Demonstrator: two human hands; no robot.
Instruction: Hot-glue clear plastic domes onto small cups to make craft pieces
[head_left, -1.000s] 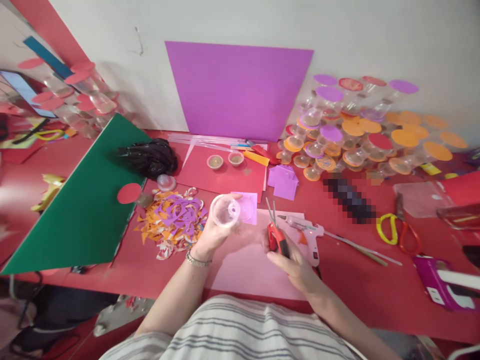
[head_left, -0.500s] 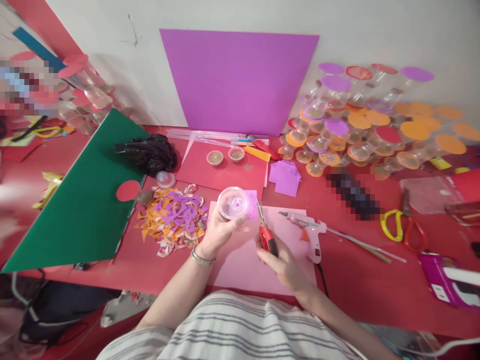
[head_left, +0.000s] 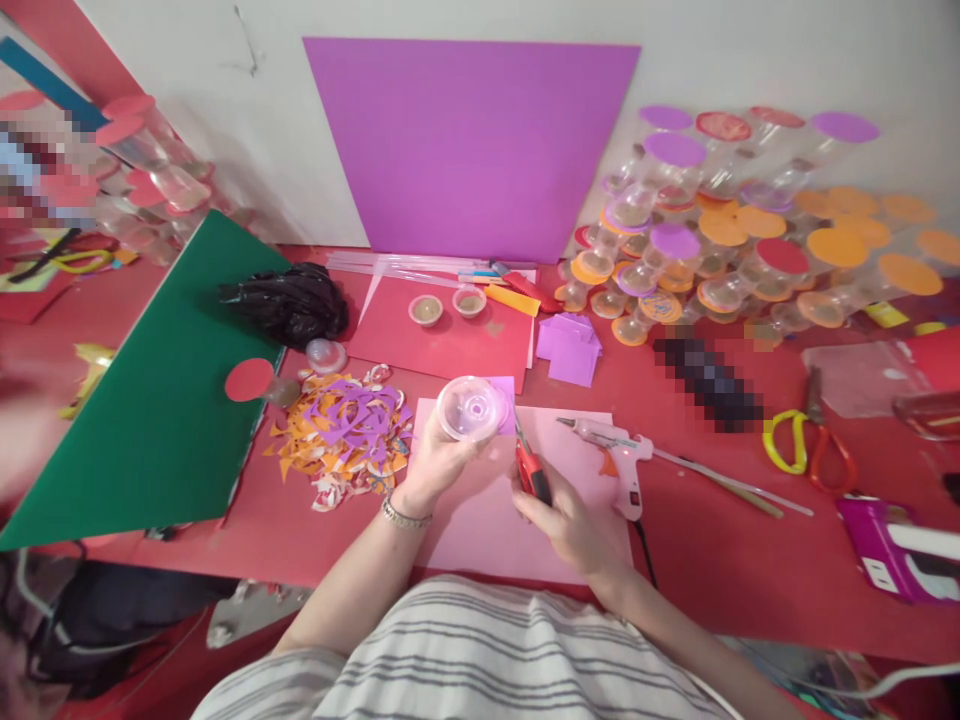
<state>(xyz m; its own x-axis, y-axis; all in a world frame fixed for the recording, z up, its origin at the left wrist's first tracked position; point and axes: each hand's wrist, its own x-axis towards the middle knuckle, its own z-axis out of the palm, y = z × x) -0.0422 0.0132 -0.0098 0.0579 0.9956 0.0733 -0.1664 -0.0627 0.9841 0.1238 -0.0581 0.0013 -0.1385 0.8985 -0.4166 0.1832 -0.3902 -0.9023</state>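
My left hand [head_left: 435, 462] is closed around a clear plastic cup [head_left: 470, 410], held above the pink sheet [head_left: 517, 530]. A piece of purple foam sheet [head_left: 503, 392] sticks out from the cup's right side. My right hand [head_left: 562, 520] grips red and black scissors [head_left: 532, 470]. Their blades point up and away from me, close to the purple piece's right edge. Whether the blades touch the piece I cannot tell. Just left of my left hand lies a heap of purple, orange and white scraps [head_left: 352, 430].
A white glue gun [head_left: 619, 460] lies right of my right hand. Purple squares [head_left: 571, 345] lie behind it. Plastic pieces with coloured discs [head_left: 724, 225] crowd the back right. A green board [head_left: 150, 400] leans at left, beside a black plastic bag [head_left: 292, 305]. Yellow-and-red-handled scissors [head_left: 814, 430] rest at right.
The scissor blades look closer together and their handles have shifted slightly. The camera view has moved a little. Both hands hold the same things as before.
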